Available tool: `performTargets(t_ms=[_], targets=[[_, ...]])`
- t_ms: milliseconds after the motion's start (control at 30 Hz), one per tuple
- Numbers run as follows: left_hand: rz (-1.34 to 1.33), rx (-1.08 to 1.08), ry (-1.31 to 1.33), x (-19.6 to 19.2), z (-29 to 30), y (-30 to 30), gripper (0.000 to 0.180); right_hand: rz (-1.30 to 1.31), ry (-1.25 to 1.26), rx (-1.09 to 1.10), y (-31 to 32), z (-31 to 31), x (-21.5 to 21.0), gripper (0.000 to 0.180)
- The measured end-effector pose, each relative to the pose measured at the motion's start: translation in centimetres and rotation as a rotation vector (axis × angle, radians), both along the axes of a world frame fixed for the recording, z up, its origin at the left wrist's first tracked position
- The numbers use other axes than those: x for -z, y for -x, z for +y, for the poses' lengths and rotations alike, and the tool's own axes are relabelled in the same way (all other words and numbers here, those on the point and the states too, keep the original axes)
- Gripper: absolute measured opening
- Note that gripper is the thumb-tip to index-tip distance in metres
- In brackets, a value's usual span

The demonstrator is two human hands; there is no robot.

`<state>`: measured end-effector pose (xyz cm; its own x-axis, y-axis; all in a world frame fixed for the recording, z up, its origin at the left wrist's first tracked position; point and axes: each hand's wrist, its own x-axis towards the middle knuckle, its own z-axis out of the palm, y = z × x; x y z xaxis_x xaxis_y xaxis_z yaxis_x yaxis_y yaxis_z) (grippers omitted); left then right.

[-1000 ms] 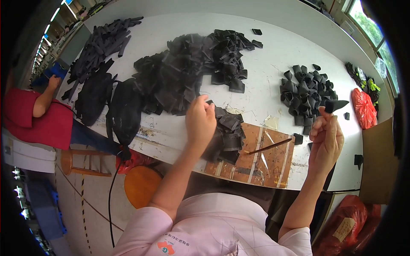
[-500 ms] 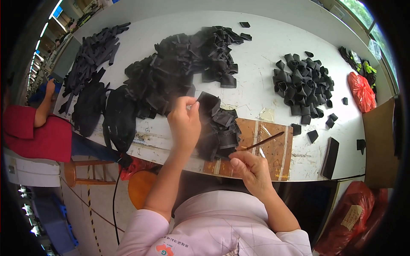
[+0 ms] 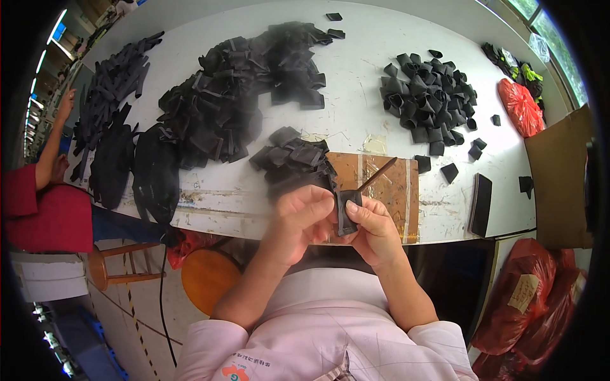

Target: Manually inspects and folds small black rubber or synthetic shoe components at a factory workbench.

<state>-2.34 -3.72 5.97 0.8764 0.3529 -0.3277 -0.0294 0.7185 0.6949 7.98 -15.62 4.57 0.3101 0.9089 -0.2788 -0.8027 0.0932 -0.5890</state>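
Observation:
My left hand (image 3: 302, 219) and my right hand (image 3: 376, 232) meet in front of me over the table's near edge. Between them is a small black fabric piece (image 3: 347, 219), upright and folded or tubular. My left fingers pinch its left side, and my right thumb presses on its face. A thin dark brown stick (image 3: 379, 174) slants up and right out of my right hand; its lower end is hidden behind the fabric and fingers. Just beyond my left hand lies a small heap of similar black pieces (image 3: 293, 159), partly on a brown board (image 3: 403, 203).
A large black fabric pile (image 3: 222, 95) spreads beyond, with dark strips (image 3: 114, 86) to its left. Tube-like black pieces (image 3: 429, 98) are heaped at right, near a dark block (image 3: 481, 204) and red bag (image 3: 521, 106). Another person (image 3: 47, 206) sits left; a stool (image 3: 210, 279) stands below.
My left hand has come down from beside the heap to my right hand. A black fabric piece is now held between both hands. The stick stays in my right hand; the view has shifted.

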Motion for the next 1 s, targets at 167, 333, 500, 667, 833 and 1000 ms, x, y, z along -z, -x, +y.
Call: performTargets(t_ms=[167,333,500,667,833,1000], targets=[[0.057,0.076,-0.107,0.2,0.3,0.1,0.008,-0.010,0.001,-0.100,-0.5,-0.6,0.7,0.019],[0.137,0.022,-0.385,0.6,-0.4,-0.3,0.005,-1.588,0.599,0.434,1.0,-0.3,0.6,0.017],[0.089,-0.214,-1.181,0.6,-3.0,-0.6,0.003,-1.366,0.259,0.380,1.3,-0.6,-1.1,0.015],[0.088,-0.525,-1.552,2.2,-4.3,-1.8,0.006,-1.704,0.382,0.503,1.5,0.2,-0.3,0.014],[-0.111,-0.191,0.077,0.6,-2.2,-1.6,0.012,-1.384,0.454,0.596,0.8,0.2,0.7,0.008],[-0.123,-0.155,-0.204,-0.1,-2.7,-1.5,0.011,-0.049,0.014,0.182,-0.6,-0.9,0.1,0.009]])
